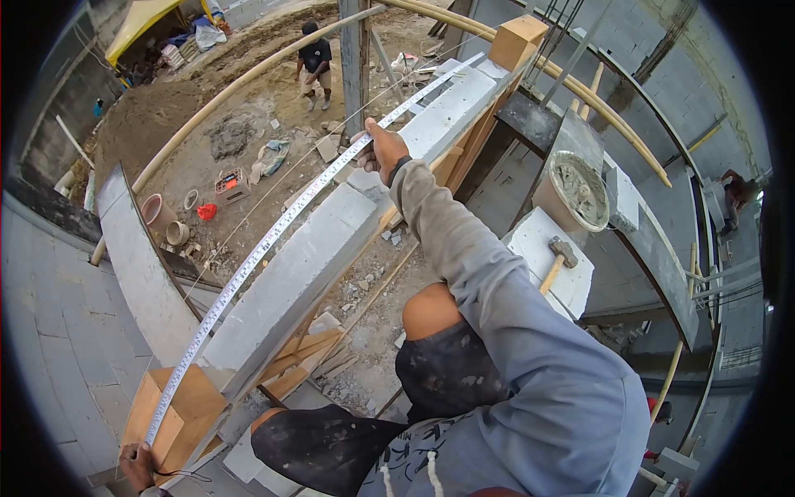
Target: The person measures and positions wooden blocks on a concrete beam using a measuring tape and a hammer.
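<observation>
A white tape measure (248, 267) stretches in a long curve over a row of pale wall blocks (302, 261). My right hand (383, 149) is closed around its blade partway along, above a gap between blocks. The blade continues past this hand toward the far wooden block (517, 41). At the lower left, my left hand (137, 466) is closed on the near end of the tape, against the side of another wooden block (186, 414). A dark cord hangs by that hand. The tape's case cannot be made out.
To my right, a bucket of mortar (571, 195) stands on planks beside a hammer (560, 255) lying on a pale block (530, 236). Bamboo poles (248, 87) and a metal post (354, 66) surround the wall. Below stand a person (315, 62) and a red-and-grey crate (233, 186).
</observation>
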Demonstrator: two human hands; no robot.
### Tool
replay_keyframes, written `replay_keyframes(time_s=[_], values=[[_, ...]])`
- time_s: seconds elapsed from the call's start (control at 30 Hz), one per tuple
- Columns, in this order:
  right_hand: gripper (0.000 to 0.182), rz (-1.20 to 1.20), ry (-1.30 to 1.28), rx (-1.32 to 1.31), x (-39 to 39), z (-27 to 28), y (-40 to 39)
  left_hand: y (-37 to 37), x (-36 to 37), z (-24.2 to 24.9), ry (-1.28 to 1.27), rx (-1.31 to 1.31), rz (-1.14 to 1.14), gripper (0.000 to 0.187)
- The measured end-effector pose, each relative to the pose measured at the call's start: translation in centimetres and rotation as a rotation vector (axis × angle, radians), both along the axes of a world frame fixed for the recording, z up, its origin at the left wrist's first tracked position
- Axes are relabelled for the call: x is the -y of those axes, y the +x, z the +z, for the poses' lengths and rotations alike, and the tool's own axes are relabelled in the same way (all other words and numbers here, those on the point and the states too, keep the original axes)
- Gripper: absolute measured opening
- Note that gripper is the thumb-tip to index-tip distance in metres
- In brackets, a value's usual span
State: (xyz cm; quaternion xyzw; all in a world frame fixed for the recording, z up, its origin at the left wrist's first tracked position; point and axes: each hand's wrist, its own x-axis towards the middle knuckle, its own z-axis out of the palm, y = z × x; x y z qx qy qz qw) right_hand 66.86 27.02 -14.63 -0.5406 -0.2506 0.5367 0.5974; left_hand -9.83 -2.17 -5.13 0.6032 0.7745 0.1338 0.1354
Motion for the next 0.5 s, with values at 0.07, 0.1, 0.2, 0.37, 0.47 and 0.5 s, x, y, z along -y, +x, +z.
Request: replay_keyframes(time_s=[0.07, 0.1, 0.2, 0.37, 0.47, 0.5], values=[[0.048, 0.020, 0.041, -0.014, 0.2, 0.2, 0.2, -0.5, -0.3, 0.1, -0.038, 0.011, 0.035, 0.032], [0.050, 0.031, 0.067, -0.017, 0.1, 0.0, 0.5, -0.8, -0.4, 0.1, -0.075, 0.028, 0.064, 0.031], [0.050, 0.041, 0.054, -0.007, 0.1, 0.1, 0.9, 1.6, -0.4, -0.2, 0.200, -0.131, -0.050, 0.032], [0.047, 0.020, 0.054, 0.008, 0.4, 0.5, 0.9, 4.4, -0.6, 0.9, 0.151, -0.010, 0.149, 0.031], [0.046, -0.008, 0.022, 0.009, 0.9, 0.9, 0.9, 4.1, -0.6, 0.7, 0.119, -0.164, 0.262, 0.028], [0.046, -0.011, 0.019, 0.013, 1.0, 0.9, 0.9, 4.2, -0.5, 0.6, 0.175, -0.258, 0.361, 0.025]])
